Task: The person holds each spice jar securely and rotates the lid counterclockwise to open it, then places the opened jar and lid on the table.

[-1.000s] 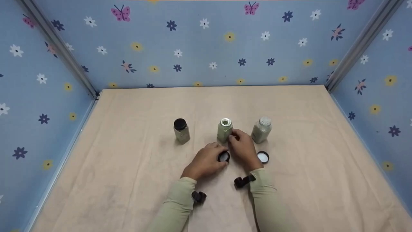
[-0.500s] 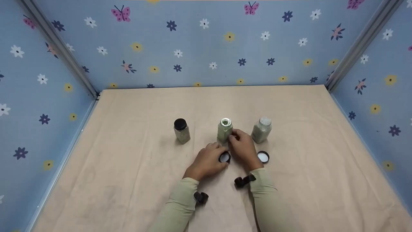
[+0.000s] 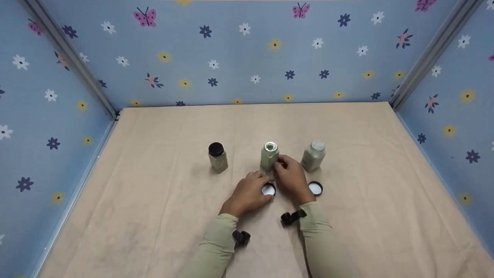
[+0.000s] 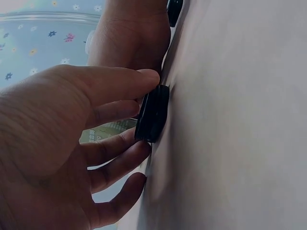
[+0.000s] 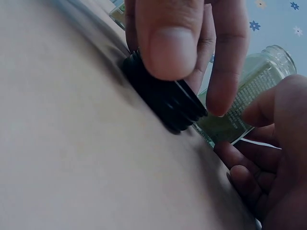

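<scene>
My left hand [image 3: 247, 194] pinches a black screw cap [image 3: 268, 189] at the tabletop, its white lining turned up; in the left wrist view thumb and fingers span the cap [image 4: 154, 114]. Just beyond stands an uncapped glass bottle [image 3: 269, 157] of green contents. Its lower right side is held by the fingertips of my right hand [image 3: 292, 178]. The right wrist view shows those fingers against the labelled bottle [image 5: 235, 103], partly hidden by the left fingers.
A bottle with a black cap [image 3: 218, 157] stands at left. A bottle without its black cap [image 3: 313, 156], its top pale, stands at right, with another upturned black cap [image 3: 315, 188] in front. Patterned blue walls [image 3: 247, 54] border the cloth-covered table [image 3: 135, 173].
The cap in my left hand has tilted flatter, so its lining shows whiter, and the left hand has shifted slightly. My right hand and the bottles have stayed put.
</scene>
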### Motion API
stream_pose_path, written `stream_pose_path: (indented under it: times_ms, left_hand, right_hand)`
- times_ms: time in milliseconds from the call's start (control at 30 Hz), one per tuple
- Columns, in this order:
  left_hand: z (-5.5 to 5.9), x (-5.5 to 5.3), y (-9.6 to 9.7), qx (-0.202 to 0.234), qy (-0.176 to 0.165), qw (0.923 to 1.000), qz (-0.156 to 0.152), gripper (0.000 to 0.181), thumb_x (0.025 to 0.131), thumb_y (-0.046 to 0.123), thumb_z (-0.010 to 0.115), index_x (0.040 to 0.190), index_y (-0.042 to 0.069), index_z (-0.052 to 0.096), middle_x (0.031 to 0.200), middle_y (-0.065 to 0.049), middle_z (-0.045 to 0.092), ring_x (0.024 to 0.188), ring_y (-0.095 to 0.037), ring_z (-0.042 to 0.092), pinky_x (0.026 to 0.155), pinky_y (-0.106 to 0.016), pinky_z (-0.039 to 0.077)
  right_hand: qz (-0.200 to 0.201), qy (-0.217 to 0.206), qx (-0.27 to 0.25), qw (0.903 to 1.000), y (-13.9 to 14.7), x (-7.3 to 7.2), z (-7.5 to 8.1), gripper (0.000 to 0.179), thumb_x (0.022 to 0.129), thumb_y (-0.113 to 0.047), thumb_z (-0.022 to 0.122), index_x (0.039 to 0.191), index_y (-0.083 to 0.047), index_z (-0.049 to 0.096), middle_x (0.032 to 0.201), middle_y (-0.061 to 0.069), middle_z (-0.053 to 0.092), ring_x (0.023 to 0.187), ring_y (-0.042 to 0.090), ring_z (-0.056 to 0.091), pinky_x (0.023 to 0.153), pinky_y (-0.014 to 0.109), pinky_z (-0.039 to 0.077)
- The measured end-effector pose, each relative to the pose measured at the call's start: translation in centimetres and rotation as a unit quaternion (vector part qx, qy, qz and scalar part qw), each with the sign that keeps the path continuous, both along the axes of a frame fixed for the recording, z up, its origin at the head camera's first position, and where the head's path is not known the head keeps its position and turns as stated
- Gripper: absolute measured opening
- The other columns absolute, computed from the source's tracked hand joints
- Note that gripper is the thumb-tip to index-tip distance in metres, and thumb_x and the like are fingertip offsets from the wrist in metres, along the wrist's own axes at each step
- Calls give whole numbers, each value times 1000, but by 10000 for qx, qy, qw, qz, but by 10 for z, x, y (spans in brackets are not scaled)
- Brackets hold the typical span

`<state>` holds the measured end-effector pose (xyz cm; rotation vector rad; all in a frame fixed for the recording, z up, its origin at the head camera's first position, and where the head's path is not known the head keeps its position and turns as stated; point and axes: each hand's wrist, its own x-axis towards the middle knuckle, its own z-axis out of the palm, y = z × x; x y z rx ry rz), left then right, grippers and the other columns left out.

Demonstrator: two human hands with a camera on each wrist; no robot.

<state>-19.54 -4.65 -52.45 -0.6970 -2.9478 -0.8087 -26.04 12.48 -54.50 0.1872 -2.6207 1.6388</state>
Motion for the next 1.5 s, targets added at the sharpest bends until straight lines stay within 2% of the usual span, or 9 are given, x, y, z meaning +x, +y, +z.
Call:
stream_pose_path:
  times_ms: [233, 400, 567, 700, 800, 900, 1033, 1167, 1500]
  left_hand:
    - [1, 0, -3, 329, -120, 9994, -10, 36, 90, 31, 72, 122, 14, 70, 111, -4, 63, 103, -23, 58, 86, -39, 49]
    - [3, -2, -9, 745, -285, 9968, 12, 33, 95, 27, 68, 125, 13, 69, 111, -2, 64, 101, -18, 60, 89, -37, 49]
    - [3, -3, -14, 979, -288, 9947, 84, 31, 97, 26, 65, 125, 14, 69, 108, -1, 65, 95, -16, 61, 83, -36, 50]
    - [3, -2, -19, 1061, -258, 9940, 112, 30, 98, 26, 64, 124, 14, 70, 109, -1, 67, 97, -17, 65, 83, -36, 52]
    - [4, -3, -22, 1105, -118, 9936, 205, 28, 98, 25, 64, 122, 14, 71, 110, 0, 68, 98, -16, 67, 84, -36, 53]
    - [5, -3, -27, 1175, 149, 9920, 435, 25, 97, 23, 65, 119, 15, 73, 107, 4, 69, 95, -12, 67, 80, -34, 54]
    - [5, -4, -33, 1326, 688, 9854, 819, 20, 96, 20, 65, 112, 15, 75, 99, 6, 70, 88, -8, 65, 75, -31, 53]
    - [4, -5, -37, 1440, 1104, 9782, 1009, 16, 96, 19, 65, 107, 15, 76, 95, 7, 70, 83, -6, 63, 73, -29, 53]
    - [8, -7, -47, 1565, 1258, 9738, 1066, 15, 95, 18, 66, 104, 14, 77, 94, 6, 71, 82, -7, 64, 72, -29, 53]
  right_hand:
    - [-41, 98, 130, 9999, -1, 1, 0, 32, 96, -18, 62, 124, -6, 69, 114, 6, 70, 102, 22, 64, 93, 40, 48]
    - [-134, 221, -28, 9997, -2, 2, 0, 32, 94, -12, 63, 124, -2, 65, 109, 10, 68, 96, 23, 63, 87, 41, 49]
    - [-326, 293, -147, 9989, -2, 3, -2, 23, 92, -10, 64, 113, -2, 60, 98, 10, 64, 88, 22, 60, 81, 38, 48]
    - [-479, 330, -198, 9981, -2, 4, -3, 13, 91, -9, 62, 102, -3, 58, 91, 8, 59, 84, 21, 56, 77, 35, 45]
    - [-576, 395, -296, 9971, -3, 6, -3, 7, 91, -9, 61, 96, -4, 60, 88, 7, 57, 83, 21, 53, 75, 34, 43]
    - [-631, 463, -404, 9961, -5, 9, -1, 6, 93, -11, 61, 93, -6, 61, 87, 6, 57, 82, 21, 53, 74, 35, 43]
    - [-531, 514, -395, 9965, -8, 13, 0, 8, 96, -16, 60, 92, -10, 63, 86, 5, 60, 82, 20, 55, 73, 35, 45]
    - [-422, 593, -319, 9968, -12, 17, 1, 9, 96, -17, 61, 90, -11, 65, 84, 3, 62, 79, 18, 57, 72, 35, 47]
    - [-227, 775, -189, 9966, -23, 24, 6, 8, 96, -16, 63, 89, -12, 65, 79, 1, 61, 74, 17, 57, 67, 35, 47]
